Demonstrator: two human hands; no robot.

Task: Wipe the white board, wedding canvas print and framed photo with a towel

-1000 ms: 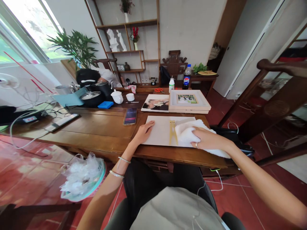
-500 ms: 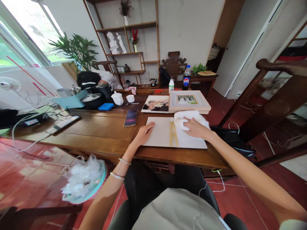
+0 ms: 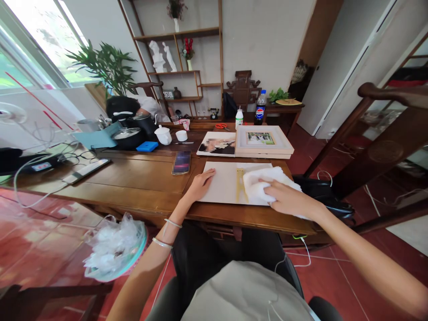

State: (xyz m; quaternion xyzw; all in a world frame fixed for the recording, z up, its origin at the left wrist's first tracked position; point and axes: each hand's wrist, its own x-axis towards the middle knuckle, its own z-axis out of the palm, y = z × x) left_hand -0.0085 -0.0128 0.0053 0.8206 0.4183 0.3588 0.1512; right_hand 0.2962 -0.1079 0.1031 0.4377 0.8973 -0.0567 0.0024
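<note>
White cloth: bunched in right hand, gripped by bent fingers, rested on board | board: pressed at left edge by flattened left hand | yellow strip: seen between hands | phone: laid beyond left hand, leftward

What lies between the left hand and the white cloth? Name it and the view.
Between the left hand and the white cloth, the head view shows bare white board, then a yellow forked strip nearer the cloth.
</note>
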